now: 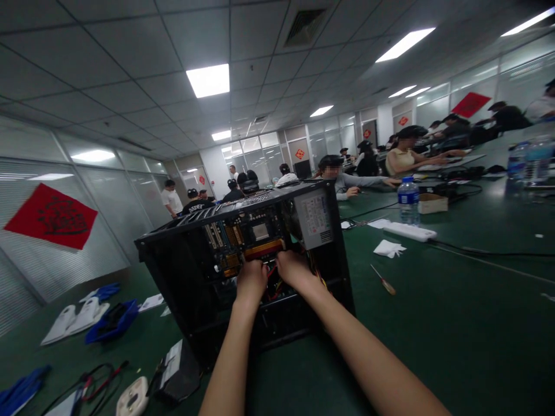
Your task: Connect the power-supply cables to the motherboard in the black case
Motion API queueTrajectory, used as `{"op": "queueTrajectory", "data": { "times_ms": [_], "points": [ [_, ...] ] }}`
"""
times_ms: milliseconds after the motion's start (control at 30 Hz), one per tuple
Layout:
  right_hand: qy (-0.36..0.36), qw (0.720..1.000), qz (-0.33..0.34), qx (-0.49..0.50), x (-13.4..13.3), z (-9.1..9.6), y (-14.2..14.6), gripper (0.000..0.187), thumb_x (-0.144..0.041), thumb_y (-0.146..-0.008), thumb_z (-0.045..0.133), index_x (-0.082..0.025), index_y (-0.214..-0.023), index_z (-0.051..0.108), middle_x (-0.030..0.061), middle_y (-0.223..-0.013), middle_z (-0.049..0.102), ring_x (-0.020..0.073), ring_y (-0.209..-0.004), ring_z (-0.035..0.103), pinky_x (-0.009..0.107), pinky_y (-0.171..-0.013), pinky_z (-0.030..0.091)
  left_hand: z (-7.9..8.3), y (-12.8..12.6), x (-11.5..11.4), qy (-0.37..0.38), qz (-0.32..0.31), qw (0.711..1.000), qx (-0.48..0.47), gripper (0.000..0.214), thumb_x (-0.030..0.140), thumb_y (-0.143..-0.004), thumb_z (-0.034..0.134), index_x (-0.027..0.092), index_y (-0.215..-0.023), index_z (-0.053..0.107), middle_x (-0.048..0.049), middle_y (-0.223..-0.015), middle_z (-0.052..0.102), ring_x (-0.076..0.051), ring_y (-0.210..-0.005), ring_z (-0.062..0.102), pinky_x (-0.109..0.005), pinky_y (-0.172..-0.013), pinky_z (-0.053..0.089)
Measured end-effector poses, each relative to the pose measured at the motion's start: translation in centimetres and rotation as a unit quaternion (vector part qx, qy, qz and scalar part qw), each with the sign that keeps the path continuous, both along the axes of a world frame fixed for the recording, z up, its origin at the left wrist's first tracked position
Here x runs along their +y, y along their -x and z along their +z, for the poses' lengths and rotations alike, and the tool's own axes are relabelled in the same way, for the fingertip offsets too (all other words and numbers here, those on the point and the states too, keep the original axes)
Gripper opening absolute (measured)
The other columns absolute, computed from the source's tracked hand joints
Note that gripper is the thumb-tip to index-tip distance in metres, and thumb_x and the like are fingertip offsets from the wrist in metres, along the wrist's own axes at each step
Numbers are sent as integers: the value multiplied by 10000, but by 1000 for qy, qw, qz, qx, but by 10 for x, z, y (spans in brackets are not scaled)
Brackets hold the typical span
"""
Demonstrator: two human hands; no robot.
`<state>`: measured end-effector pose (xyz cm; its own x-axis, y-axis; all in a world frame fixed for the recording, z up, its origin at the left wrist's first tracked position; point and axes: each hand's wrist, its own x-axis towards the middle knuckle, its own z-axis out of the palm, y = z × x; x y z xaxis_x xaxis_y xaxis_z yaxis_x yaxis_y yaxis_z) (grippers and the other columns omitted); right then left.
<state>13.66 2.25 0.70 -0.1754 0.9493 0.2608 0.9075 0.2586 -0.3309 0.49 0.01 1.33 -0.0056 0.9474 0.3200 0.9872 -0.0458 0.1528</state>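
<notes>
An open black computer case (pixel 165 271) stands on the green table, its inside facing me. In it are a motherboard (pixel 234 234) with a bare square chip, a reddish memory module (pixel 264 250) and a labelled power supply (pixel 313 219). Both hands reach into the case below the memory module. My left hand (pixel 252 278) is closed, its fingertips at the board's lower edge. Just right of it, my right hand (pixel 293 268) is curled, also closed. Whatever they pinch is hidden by the fingers. Red and yellow cables (pixel 274 284) run between and beside them.
Right of the case lie a screwdriver (pixel 384 281), crumpled tissue (pixel 389 249), a white power strip (pixel 410 231) and a water bottle (pixel 408 199). On the left are a blue tray (pixel 113 322), white gloves (pixel 76 319), cables (pixel 93 381) and a dark boxy part (pixel 180 372). People sit farther back.
</notes>
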Motion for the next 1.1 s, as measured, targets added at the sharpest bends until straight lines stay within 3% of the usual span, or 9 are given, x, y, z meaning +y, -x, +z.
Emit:
{"op": "queueTrajectory", "data": {
  "times_ms": [133,267,500,667,1100],
  "points": [
    [-55,998,16,5,-2,-3,1,410,-306,-1031,412,-104,-1056,768,206,-1017,758,321,-955,746,356,-755,550,-2,-2,-4,-13,-7,1000,7,250,298,-990,495,159,-1124,654,-144,-1034,750,-255,-979,723,-293,-791,481],
    [-44,994,93,22,-4,-6,-1,389,-286,-1009,444,-97,-1027,783,197,-992,765,305,-923,751,325,-736,537,-4,2,-2,-16,-33,999,-1,188,251,-988,481,172,-1076,627,-125,-997,746,-248,-966,713,-292,-777,457],
    [-44,986,158,35,-8,-3,-5,399,-274,-1007,421,-102,-1054,778,198,-1020,763,282,-927,749,302,-741,517,-6,9,5,-51,-67,996,-20,179,172,-966,475,169,-1045,635,-118,-948,746,-236,-888,703,-298,-752,426],
    [-30,984,174,35,-10,-1,-7,377,-280,-995,439,-120,-1103,764,198,-1071,756,282,-945,744,306,-758,517,-1,7,0,-24,-102,994,-10,214,102,-931,469,179,-1019,649,-110,-943,748,-230,-895,702,-286,-727,406],
    [-36,982,181,46,-6,-1,-8,374,-278,-995,433,-120,-1067,764,196,-1046,760,274,-945,746,293,-746,505,0,9,1,-16,-88,996,20,195,166,-961,443,224,-1046,609,-97,-972,753,-257,-911,707,-296,-668,357]
  ]
}}
